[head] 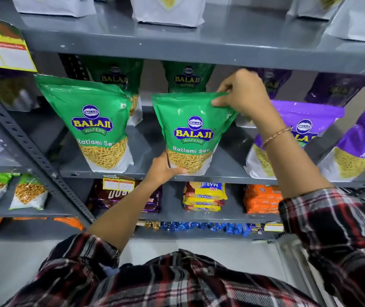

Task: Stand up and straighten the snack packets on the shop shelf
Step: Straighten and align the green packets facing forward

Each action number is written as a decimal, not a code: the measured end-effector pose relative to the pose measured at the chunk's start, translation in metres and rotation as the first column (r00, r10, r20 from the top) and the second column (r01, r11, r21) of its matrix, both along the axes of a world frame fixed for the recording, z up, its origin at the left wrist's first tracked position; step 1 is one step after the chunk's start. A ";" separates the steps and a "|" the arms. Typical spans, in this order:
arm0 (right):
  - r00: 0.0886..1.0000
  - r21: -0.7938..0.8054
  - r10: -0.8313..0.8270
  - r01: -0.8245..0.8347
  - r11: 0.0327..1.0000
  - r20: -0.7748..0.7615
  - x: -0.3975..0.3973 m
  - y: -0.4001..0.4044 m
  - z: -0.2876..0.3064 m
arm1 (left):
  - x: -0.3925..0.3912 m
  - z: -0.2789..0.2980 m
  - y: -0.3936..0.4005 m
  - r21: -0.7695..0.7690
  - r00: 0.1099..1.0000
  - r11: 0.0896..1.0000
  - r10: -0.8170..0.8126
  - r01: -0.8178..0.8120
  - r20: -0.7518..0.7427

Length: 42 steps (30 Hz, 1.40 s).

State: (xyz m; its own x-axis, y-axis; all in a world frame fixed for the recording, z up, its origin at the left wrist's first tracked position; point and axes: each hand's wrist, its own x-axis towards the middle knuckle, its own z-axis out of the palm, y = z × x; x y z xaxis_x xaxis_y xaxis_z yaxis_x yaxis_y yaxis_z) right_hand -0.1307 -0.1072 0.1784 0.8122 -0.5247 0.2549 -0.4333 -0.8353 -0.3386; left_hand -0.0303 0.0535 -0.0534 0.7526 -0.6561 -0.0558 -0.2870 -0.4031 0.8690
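A green Ratlami Sev packet (pixel 190 129) stands upright at the front of the grey middle shelf (pixel 226 173). My left hand (pixel 163 167) grips its lower left corner. My right hand (pixel 241 94) pinches its top right corner. A second green packet (pixel 93 122) stands upright to its left, untouched. Two more green packets (pixel 188 78) stand behind them, partly hidden. Purple packets (pixel 297 131) stand to the right, one partly covered by my right forearm.
White-bottomed packets (pixel 168 12) line the shelf above. Below lie stacked yellow Marie biscuit packs (pixel 203 196), orange packs (pixel 261 198) and dark purple packs. A slotted grey upright (pixel 22 140) runs diagonally at left, with small snack packets (pixel 28 191) beyond it.
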 end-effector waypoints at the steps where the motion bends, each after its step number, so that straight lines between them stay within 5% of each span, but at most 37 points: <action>1: 0.999 0.016 -0.018 0.018 1.000 0.040 -0.001 -0.003 0.000 | 0.000 -0.001 0.000 0.009 1.000 1.000 0.003 -0.003 0.006; 8: 0.984 0.163 0.176 -0.176 0.971 0.009 -0.012 -0.015 0.008 | -0.013 -0.001 0.002 -0.032 0.999 0.999 0.011 -0.012 -0.039; 13: 0.954 0.037 0.247 -0.257 0.966 0.170 -0.079 -0.067 -0.006 | -0.094 -0.016 -0.004 -0.273 0.890 0.862 0.454 -0.426 0.045; 16: 0.987 -0.045 0.121 -0.117 0.992 0.101 -0.121 -0.119 -0.015 | -0.147 -0.014 -0.054 -0.208 0.981 0.962 0.190 -0.177 0.045; 20: 0.999 -0.027 0.045 -0.044 0.999 0.022 -0.151 -0.182 -0.014 | -0.164 -0.005 -0.147 -0.250 0.999 0.968 -0.043 0.041 -0.004; 25: 0.990 0.047 0.132 -0.130 0.990 -0.053 -0.156 -0.209 -0.012 | -0.161 -0.005 -0.205 -0.168 0.986 0.986 -0.017 -0.012 -0.166; 30: 0.995 0.028 0.077 -0.079 0.996 0.065 -0.145 -0.214 -0.018 | -0.163 -0.011 -0.216 0.007 0.993 0.995 0.098 -0.098 -0.067; 42: 0.973 -0.116 0.103 -0.081 0.990 0.205 -0.147 -0.201 -0.022 | -0.172 0.005 -0.212 0.023 0.992 0.998 0.064 -0.062 -0.105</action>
